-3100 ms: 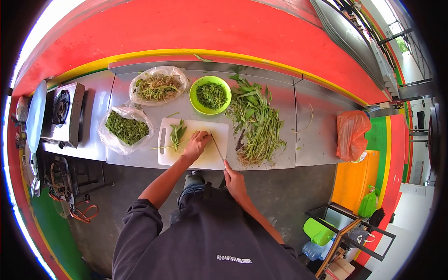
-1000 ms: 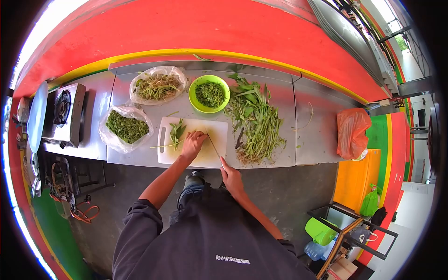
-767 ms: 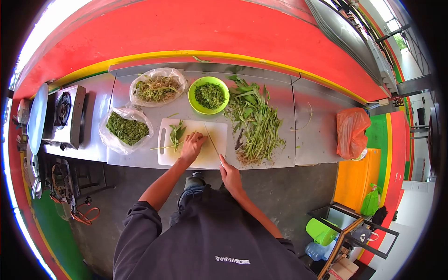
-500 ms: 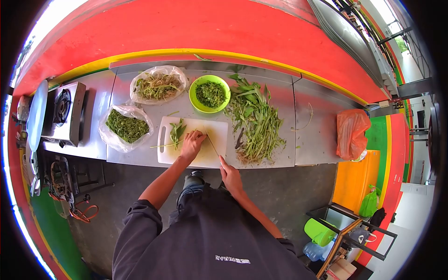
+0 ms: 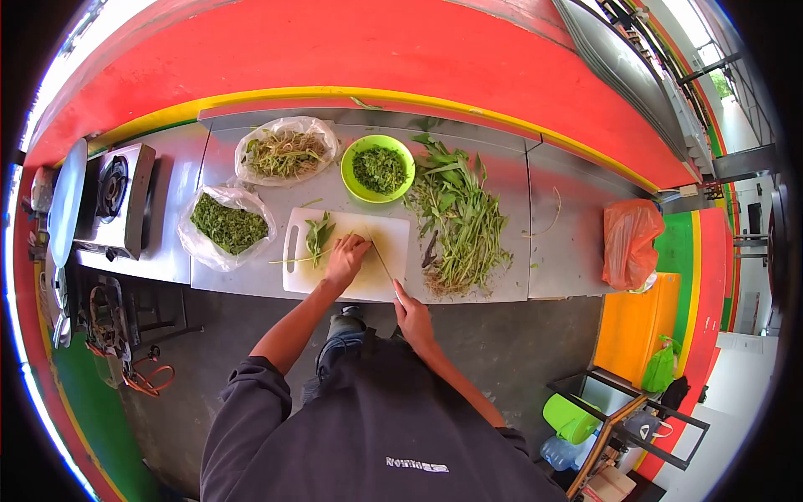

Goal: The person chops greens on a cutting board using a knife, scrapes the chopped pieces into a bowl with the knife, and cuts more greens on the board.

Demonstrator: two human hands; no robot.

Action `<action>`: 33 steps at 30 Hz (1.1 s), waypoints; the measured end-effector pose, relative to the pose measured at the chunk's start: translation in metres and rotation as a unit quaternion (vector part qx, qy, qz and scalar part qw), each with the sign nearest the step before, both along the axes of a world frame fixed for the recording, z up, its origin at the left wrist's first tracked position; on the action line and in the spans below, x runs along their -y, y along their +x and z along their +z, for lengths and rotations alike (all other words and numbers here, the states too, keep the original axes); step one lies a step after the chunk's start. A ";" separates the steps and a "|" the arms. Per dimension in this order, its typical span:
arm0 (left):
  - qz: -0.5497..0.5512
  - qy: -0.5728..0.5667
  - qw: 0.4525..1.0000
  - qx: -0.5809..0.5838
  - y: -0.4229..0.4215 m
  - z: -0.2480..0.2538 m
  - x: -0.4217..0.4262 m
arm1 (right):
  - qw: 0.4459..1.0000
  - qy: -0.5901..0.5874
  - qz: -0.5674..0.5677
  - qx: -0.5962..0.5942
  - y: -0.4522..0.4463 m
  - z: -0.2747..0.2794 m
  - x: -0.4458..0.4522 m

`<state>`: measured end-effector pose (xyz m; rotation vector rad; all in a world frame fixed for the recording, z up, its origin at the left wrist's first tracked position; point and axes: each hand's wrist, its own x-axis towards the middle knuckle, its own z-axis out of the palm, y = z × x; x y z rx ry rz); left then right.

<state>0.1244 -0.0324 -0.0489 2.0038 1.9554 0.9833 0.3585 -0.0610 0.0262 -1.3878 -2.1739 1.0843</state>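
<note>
My left hand [image 5: 345, 258] presses down on the white cutting board [image 5: 393, 237] with its fingers curled over leafy greens. Leaves [image 5: 319, 235] stick out from its left side, and a thin stem runs past the board's left edge. Under the fingers the greens are hidden. My right hand [image 5: 412, 315] grips a knife [image 5: 381, 262] by the handle at the board's front edge. The blade slants up and left, its tip close to my left fingertips. Behind the board stands a green bowl [image 5: 408, 186] of chopped greens. A pile of long leafy stems [image 5: 460, 226] lies to the right.
Left of the board are a plastic bag of chopped greens [image 5: 228, 226] and a bag of rooty stems [image 5: 288, 155]. A gas stove [image 5: 117, 201] stands at the far left. An orange plastic bag [image 5: 629, 243] sits at the counter's right end. A red wall [image 5: 376, 50] rises behind.
</note>
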 end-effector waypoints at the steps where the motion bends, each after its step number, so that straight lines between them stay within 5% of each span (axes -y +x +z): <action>1: -0.001 -0.002 1.000 -0.014 0.000 0.001 0.000 | 0.999 -0.028 0.001 0.030 -0.002 0.003 -0.001; 7: -0.006 -0.004 0.999 -0.031 0.000 0.006 0.002 | 0.998 0.017 -0.020 -0.059 -0.005 -0.002 -0.003; 20: -0.005 -0.013 1.000 -0.022 0.002 0.013 0.005 | 1.000 -0.005 0.001 0.013 -0.005 -0.013 -0.005; 25: -0.003 0.012 1.000 -0.027 0.002 0.005 0.002 | 0.992 0.082 0.003 -0.091 0.000 -0.009 -0.003; 33: -0.012 -0.002 1.000 -0.021 0.004 0.008 0.002 | 1.000 0.013 0.003 0.002 -0.007 -0.016 -0.009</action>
